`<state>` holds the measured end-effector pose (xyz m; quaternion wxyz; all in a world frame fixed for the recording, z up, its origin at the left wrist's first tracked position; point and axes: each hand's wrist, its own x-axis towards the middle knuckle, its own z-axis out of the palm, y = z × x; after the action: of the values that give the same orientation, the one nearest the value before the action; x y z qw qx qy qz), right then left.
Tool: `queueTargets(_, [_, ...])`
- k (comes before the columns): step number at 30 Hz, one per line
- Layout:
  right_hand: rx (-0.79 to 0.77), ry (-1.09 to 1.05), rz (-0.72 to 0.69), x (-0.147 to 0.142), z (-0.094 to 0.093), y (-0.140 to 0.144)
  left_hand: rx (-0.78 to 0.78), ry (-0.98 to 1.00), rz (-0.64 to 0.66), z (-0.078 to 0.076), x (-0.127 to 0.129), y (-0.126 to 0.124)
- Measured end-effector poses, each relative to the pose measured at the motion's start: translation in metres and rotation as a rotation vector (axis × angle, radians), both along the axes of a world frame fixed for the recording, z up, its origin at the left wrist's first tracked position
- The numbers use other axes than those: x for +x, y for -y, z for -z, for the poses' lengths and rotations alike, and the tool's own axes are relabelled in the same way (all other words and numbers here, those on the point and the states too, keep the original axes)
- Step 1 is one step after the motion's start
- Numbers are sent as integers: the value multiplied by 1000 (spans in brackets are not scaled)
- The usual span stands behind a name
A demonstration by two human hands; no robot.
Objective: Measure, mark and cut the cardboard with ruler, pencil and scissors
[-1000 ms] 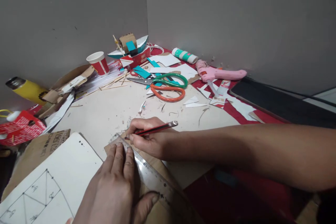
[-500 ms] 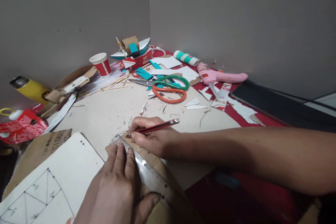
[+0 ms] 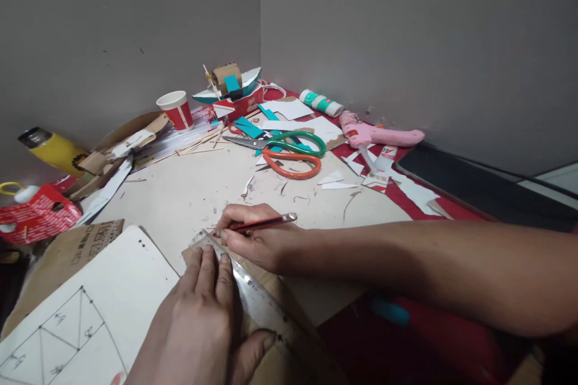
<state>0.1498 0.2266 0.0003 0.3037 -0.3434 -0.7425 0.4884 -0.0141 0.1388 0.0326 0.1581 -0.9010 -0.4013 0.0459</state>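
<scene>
Your left hand point(image 3: 198, 313) lies flat, fingers together, pinning the steel ruler point(image 3: 257, 301) on the cardboard piece point(image 3: 266, 280). Your right hand point(image 3: 255, 240) grips the pencil point(image 3: 259, 224), tip at the ruler's far end. No drawn line is visible yet; scissors point(image 3: 289, 153) lie beyond.
</scene>
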Motion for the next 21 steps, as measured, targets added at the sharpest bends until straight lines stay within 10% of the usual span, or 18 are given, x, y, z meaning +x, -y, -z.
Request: queueTargets(21, [29,11,-6,-1,-2,-1,-115,51,-44,-3,-1,3])
